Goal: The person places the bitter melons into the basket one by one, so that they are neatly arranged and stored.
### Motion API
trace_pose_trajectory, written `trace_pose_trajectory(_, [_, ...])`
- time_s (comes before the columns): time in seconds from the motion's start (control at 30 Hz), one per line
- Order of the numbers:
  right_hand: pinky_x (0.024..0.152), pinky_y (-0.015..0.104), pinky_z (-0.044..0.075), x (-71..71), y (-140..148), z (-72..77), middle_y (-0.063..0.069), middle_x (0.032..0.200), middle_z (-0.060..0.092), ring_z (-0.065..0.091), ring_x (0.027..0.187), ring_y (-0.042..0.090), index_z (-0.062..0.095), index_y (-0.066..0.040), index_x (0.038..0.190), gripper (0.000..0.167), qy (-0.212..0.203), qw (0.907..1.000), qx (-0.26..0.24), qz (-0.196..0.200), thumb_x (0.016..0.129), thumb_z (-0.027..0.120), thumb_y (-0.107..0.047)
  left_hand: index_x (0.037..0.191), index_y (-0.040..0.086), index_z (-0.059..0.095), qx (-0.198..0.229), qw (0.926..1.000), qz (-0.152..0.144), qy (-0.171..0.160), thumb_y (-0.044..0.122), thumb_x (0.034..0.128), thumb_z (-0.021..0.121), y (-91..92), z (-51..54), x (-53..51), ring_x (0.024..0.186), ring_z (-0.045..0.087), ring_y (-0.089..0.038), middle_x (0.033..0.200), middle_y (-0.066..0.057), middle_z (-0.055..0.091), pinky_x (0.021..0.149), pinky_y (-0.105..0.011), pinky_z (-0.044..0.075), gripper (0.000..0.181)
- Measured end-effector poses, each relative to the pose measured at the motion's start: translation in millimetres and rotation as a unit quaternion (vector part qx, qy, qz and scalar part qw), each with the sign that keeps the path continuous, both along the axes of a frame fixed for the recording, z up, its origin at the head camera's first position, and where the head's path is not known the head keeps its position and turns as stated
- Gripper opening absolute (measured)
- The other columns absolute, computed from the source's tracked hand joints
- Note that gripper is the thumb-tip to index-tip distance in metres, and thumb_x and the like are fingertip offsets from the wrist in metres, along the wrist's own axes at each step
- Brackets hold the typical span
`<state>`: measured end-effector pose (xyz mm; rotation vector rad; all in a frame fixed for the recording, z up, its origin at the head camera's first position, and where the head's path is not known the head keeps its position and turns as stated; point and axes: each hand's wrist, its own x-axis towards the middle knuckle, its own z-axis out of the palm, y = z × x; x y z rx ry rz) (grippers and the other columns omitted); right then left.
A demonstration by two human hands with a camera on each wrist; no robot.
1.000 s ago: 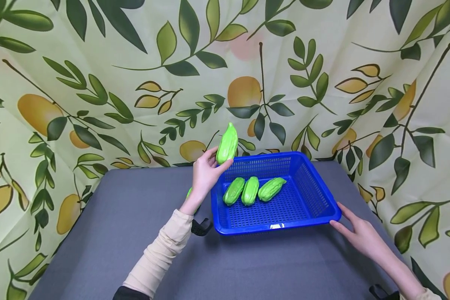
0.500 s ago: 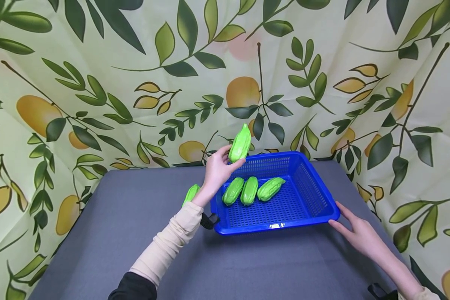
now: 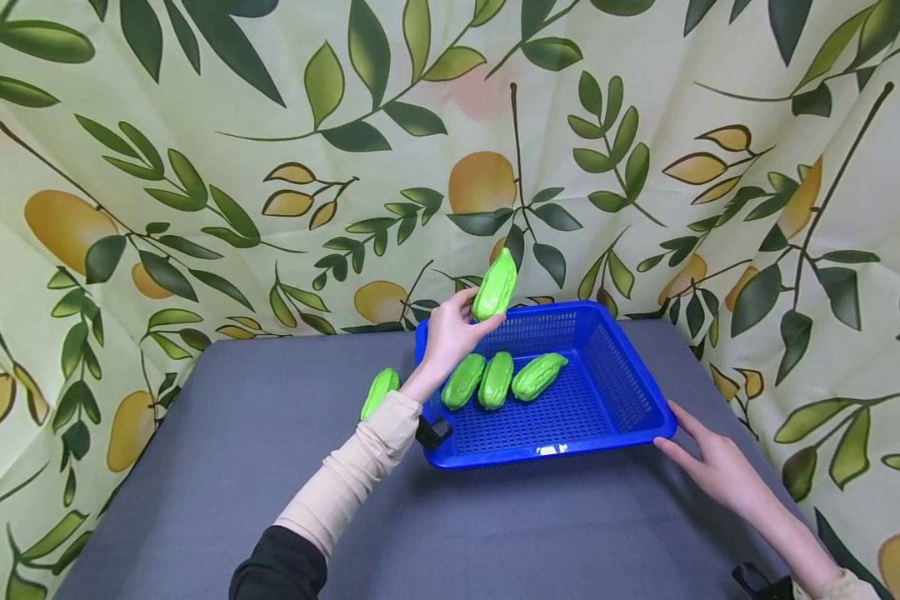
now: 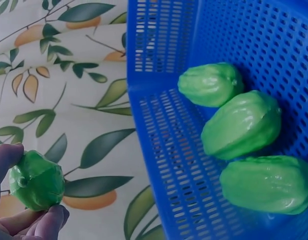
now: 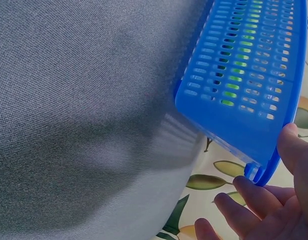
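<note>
My left hand (image 3: 451, 337) pinches a light green, ridged bitter melon (image 3: 496, 285) between thumb and fingers, its pointed tip upward, above the back left rim of a blue plastic basket (image 3: 607, 442). In the left wrist view that bitter melon (image 4: 37, 181) shows end-on beside the basket wall (image 4: 169, 150). Three more lie inside: a left one (image 3: 463, 383), a middle one (image 3: 497, 381) and a slanted one (image 3: 540, 377). My right hand (image 3: 722, 468) grips the basket's front right corner; the right wrist view has its thumb and a finger at the rim (image 5: 289, 107).
Another bitter melon (image 3: 380, 393) lies on the grey cloth-covered table (image 3: 285, 417), left of the basket and partly behind my left forearm. A leaf-and-fruit patterned curtain (image 3: 405, 183) stands behind the table and along its sides.
My left hand has carried the bitter melon rightward, toward the basket. The bitter melon left on the table has come into view from behind my forearm. My right hand stays at the basket corner.
</note>
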<state>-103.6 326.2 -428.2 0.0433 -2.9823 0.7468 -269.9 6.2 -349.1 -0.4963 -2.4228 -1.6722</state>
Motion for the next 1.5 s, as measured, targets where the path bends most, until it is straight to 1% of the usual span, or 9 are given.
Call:
trace_pose_trajectory(0.17, [0.085,0.064,0.045,-0.5,1,0.9,0.039,0.129,0.047,0.05,0.114,0.055,0.033,0.013,0.139,0.071,-0.001,1.0,0.004,-0.002,0.094,0.056,-0.038,0.126,0.0,0.057,-0.003,1.0,-0.003,-0.007,0.015,0.0785,0.077,7.0,-2.8,-6.1,0.11,0.064,-0.026,0.12,-0.017,0.065,0.091,-0.029,0.054,0.054])
trace_pose_trajectory(0.37, [0.084,0.064,0.045,-0.5,1,0.2,0.038,0.129,0.048,0.05,0.113,0.054,0.035,0.012,0.139,0.069,0.009,1.0,0.002,0.0,0.094,0.057,-0.036,0.126,0.001,0.058,-0.017,0.9998,-0.007,0.0,0.019,0.0783,0.077,14.7,-5.9,-13.7,0.107,0.066,-0.026,0.118,-0.018,0.066,0.089,-0.03,0.055,0.055])
trace_pose_trajectory(0.5, [0.085,0.064,0.045,-0.7,1,0.0,0.038,0.129,0.048,0.05,0.113,0.054,0.035,0.011,0.14,0.069,0.012,0.9999,0.0,0.004,0.094,0.058,-0.035,0.125,0.002,0.059,-0.03,0.9995,-0.005,0.002,0.021,0.0783,0.078,19.3,-8.4,-16.4,0.105,0.067,-0.026,0.116,-0.016,0.068,0.087,-0.031,0.056,0.054])
trace_pose_trajectory(0.63, [0.085,0.065,0.045,-0.2,1,0.1,0.038,0.13,0.047,0.05,0.113,0.055,0.034,0.011,0.139,0.069,0.009,1.0,0.001,0.001,0.094,0.058,-0.036,0.125,0.003,0.059,-0.037,0.9992,-0.01,-0.005,0.021,0.0783,0.078,25.6,-9.8,-17.4,0.105,0.067,-0.026,0.116,-0.016,0.068,0.088,-0.032,0.056,0.054])
trace_pose_trajectory(0.77, [0.084,0.064,0.045,-0.2,1,-1.1,0.038,0.129,0.047,0.05,0.113,0.055,0.035,0.013,0.139,0.069,0.009,1.0,0.003,-0.001,0.094,0.058,-0.035,0.126,0.004,0.059,-0.05,0.9986,-0.014,-0.009,0.022,0.0789,0.077,33.5,-10.7,-18.3,0.106,0.067,-0.024,0.117,-0.014,0.067,0.088,-0.03,0.056,0.054])
trace_pose_trajectory(0.9, [0.083,0.064,0.045,-0.3,1,-2.3,0.039,0.128,0.047,0.05,0.112,0.055,0.035,0.014,0.138,0.069,0.008,1.0,0.003,-0.001,0.094,0.058,-0.034,0.126,0.006,0.059,-0.066,0.9976,-0.021,-0.007,0.024,0.0787,0.077,41.6,-11.6,-17.9,0.104,0.067,-0.023,0.117,-0.012,0.068,0.085,-0.027,0.056,0.053])
trace_pose_trajectory(1.1, [0.085,0.064,0.045,1.1,0,-1.2,0.038,0.13,0.047,0.051,0.113,0.054,0.034,0.013,0.139,0.069,0.01,0.9999,0.002,-0.001,0.094,0.058,-0.034,0.124,0.007,0.061,-0.081,0.996,-0.036,0.001,0.025,0.0783,0.078,53.1,-16.0,-17.4,0.1,0.069,-0.021,0.113,-0.011,0.07,0.078,-0.022,0.057,0.052])
trace_pose_trajectory(1.3, [0.085,0.064,0.046,1.3,1,-0.9,0.038,0.13,0.047,0.051,0.113,0.053,0.034,0.012,0.139,0.069,0.014,0.9999,0.001,-0.003,0.095,0.057,-0.035,0.123,0.007,0.062,-0.108,0.9934,-0.04,0.007,0.026,0.0781,0.077,62.9,-17.9,-15.7,0.099,0.069,-0.019,0.112,-0.009,0.07,0.077,-0.019,0.055,0.052])
trace_pose_trajectory(1.5, [0.081,0.062,0.047,1.4,0,-1.3,0.038,0.128,0.049,0.053,0.11,0.053,0.035,0.011,0.14,0.068,0.016,0.9999,0.0,-0.003,0.094,0.058,-0.034,0.123,0.007,0.062,-0.123,0.9913,-0.044,0.005,0.027,0.0782,0.077,70.1,-23.5,-14.8,0.097,0.069,-0.018,0.112,-0.008,0.07,0.076,-0.018,0.055,0.051])
